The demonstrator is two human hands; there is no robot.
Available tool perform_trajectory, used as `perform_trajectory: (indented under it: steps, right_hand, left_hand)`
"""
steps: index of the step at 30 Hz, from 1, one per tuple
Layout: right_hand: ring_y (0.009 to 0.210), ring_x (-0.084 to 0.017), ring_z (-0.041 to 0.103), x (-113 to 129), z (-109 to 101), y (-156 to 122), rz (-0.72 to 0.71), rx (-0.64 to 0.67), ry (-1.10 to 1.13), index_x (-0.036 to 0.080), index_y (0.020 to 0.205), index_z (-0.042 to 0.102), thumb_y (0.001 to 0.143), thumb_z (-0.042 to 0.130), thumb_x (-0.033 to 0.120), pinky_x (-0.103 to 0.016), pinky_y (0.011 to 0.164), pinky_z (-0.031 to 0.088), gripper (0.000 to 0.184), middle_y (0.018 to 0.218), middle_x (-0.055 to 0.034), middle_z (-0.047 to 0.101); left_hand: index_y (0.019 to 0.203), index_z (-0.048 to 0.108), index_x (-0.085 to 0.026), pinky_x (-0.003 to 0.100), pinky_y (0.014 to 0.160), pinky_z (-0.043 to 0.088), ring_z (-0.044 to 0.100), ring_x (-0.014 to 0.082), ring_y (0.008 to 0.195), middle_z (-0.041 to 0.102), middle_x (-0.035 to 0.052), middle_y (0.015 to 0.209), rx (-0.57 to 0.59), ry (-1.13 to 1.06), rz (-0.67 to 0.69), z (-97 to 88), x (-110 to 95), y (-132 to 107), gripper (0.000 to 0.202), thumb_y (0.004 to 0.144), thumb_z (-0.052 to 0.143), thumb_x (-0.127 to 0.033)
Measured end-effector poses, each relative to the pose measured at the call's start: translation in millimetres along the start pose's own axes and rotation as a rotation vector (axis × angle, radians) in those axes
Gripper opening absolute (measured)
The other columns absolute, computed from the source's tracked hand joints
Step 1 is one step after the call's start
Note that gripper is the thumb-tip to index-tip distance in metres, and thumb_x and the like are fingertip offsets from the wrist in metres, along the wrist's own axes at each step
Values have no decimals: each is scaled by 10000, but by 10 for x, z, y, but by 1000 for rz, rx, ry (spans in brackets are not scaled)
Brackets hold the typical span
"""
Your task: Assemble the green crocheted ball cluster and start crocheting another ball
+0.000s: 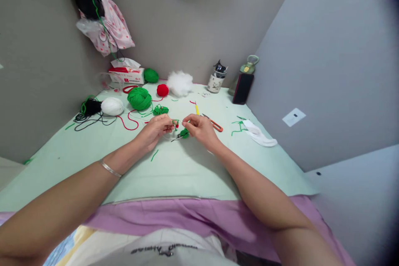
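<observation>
My left hand (156,129) and my right hand (201,128) meet over the middle of the pale green table (174,170), both with fingers pinched. Between them is a small piece of crochet work (183,133) in green with a bit of red, and a thin strand runs between the fingertips. My right hand pinches the green piece; my left pinches the red end and the strand. A silver bangle (109,168) sits on my left wrist. What tool, if any, is in the fingers is too small to tell.
Yarn balls lie at the back left: green (139,98), white (112,106), black (91,106), red (162,89), and another green (151,75). White stuffing (180,83), a tissue box (126,75), a cup (215,82), a dark phone (243,88), orange scissors (215,124) and a white cloth (258,135) are also there.
</observation>
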State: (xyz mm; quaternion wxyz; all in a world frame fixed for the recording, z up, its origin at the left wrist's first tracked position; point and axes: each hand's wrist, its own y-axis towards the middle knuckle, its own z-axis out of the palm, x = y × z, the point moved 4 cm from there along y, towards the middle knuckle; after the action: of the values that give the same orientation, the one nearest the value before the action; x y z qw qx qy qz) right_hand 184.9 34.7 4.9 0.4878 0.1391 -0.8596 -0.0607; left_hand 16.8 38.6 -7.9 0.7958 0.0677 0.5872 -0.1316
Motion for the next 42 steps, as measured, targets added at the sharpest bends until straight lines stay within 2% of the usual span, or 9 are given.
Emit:
perform_trajectory:
  steps: [3,6,10,17,26,30,33,37,42]
  right_hand:
    - [500,-108,431,11,-19,-1,-9,-12,56,186,868,698,839,596,341,-247,524,284,188,508,60,488]
    - [488,-101,413,16,-41,-1,-16,-22,103,176,844,698,825,619,348,-249,508,271,191,506,62,485]
    - [510,-91,433,0,-60,20,-36,-29,258,170,788,683,798,667,344,-244,511,298,176,560,47,554]
    - [593,-117,573,33,-133,37,-62,-107,457,183,760,697,774,731,327,-251,591,452,149,626,16,645]
    - [572,-118,625,128,-175,-8,-40,-178,541,184,756,701,769,762,332,-248,598,513,161,622,13,670]
    - [591,-121,650,126,-171,-9,-46,-154,548,185,762,690,781,761,362,-254,614,535,192,692,-2,706]
    - [590,-125,665,128,-147,-8,-47,-107,549,188,782,661,795,751,422,-253,597,547,251,714,-4,712]
    - [570,-122,674,130,-134,-5,-17,-60,612,203,817,581,787,750,524,-239,532,545,364,759,-2,719]
    - [541,-109,643,122,-218,17,23,-101,611,208,835,572,756,760,580,-231,511,531,425,704,23,663]
  left_hand:
    - [717,568,-167,230,615,425,543,96,652,624,3,791,5,-96,-7,4,-16,-1,169,719,716,-248]
    - [890,619,-167,231,576,408,582,101,688,667,22,951,4,-75,19,37,-46,-24,221,722,739,-247]
    - [1091,623,-170,279,724,476,639,137,775,696,25,946,115,25,-13,129,4,-50,433,692,790,-186]
    - [994,654,-159,333,808,506,668,150,766,728,40,898,163,72,-62,135,118,-34,388,707,855,-326]
    - [911,707,-168,338,803,522,672,154,753,746,44,892,192,123,-43,113,105,-22,333,694,867,-364]
    - [924,748,-173,325,798,514,660,155,764,735,45,884,216,148,-46,118,126,-31,312,718,843,-389]
    - [897,746,-175,299,712,496,633,149,732,715,42,873,213,188,-53,134,118,-49,303,754,805,-435]
    - [890,727,-173,264,590,427,553,130,654,647,11,795,137,264,-2,104,62,-39,328,758,780,-469]
    - [947,716,-195,287,623,418,535,154,656,625,4,769,-6,460,140,-18,16,16,302,796,721,-457]
